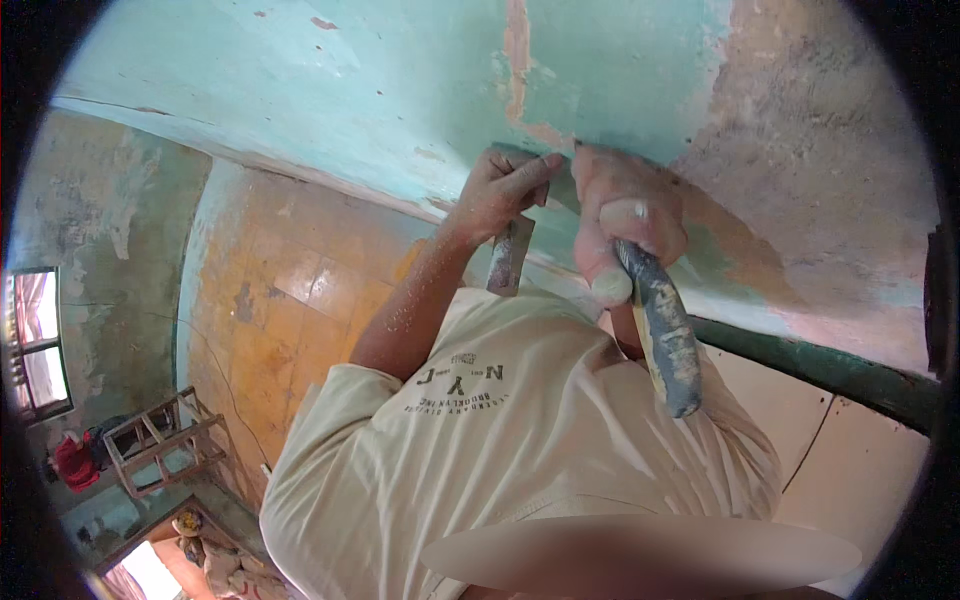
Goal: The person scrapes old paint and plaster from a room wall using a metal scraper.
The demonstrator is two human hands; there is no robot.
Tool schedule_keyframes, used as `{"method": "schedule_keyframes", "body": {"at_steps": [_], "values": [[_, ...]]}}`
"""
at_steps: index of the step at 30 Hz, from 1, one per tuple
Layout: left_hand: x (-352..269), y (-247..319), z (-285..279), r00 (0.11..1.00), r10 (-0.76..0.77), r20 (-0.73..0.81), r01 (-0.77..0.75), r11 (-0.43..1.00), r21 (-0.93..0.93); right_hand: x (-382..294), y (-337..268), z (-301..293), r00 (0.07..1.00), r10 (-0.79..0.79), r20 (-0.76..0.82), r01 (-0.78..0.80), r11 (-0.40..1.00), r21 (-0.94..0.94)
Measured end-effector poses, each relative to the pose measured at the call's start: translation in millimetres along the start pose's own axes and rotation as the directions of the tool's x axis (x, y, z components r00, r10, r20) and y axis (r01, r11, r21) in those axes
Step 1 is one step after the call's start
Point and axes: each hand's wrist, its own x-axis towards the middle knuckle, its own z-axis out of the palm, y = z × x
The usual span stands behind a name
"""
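My right hand (630, 217) grips the dark blue and yellow handle (664, 337) of what looks like a scraper, smeared with dried plaster. Its blade is hidden behind my fingers, close to the painted wall (420, 67). Just to the left, my left hand (514, 184) is closed around a flat, stained strip (511, 255), perhaps a putty-knife blade, whose lower end sticks out below the fist. Both hands are at the wall, beneath a peeled streak (517, 60) in the turquoise paint. Pale dust speckles my left forearm.
Bare, rough plaster (810, 120) covers the wall's right side, above a dark green beam or trim (825, 364). Orange tiles (277, 337) lie to the left. A wooden frame stand (165, 442) is at lower left, beside a person in red (75, 461) and near a window (37, 341).
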Motion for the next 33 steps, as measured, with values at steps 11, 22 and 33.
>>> {"method": "schedule_keyframes", "body": {"at_steps": [11,22,33], "values": [[-1.6,4.9,-1.3,0.999,-0.038,-0.016,0.039,0.999,0.022,-7.0,-19.5,-9.5,0.99,0.142,0.02,-0.139,0.983,-0.116],[-1.3,5.0,-2.7,0.999,-0.044,0.031,0.045,0.998,-0.041,-12.5,-17.1,-16.4,0.981,0.192,-0.028,-0.193,0.981,-0.014],[-1.7,4.8,-4.4,0.999,-0.036,0.02,0.036,0.999,0.004,-9.1,-15.8,-13.9,0.985,0.175,0.014,-0.175,0.983,0.056]]}}
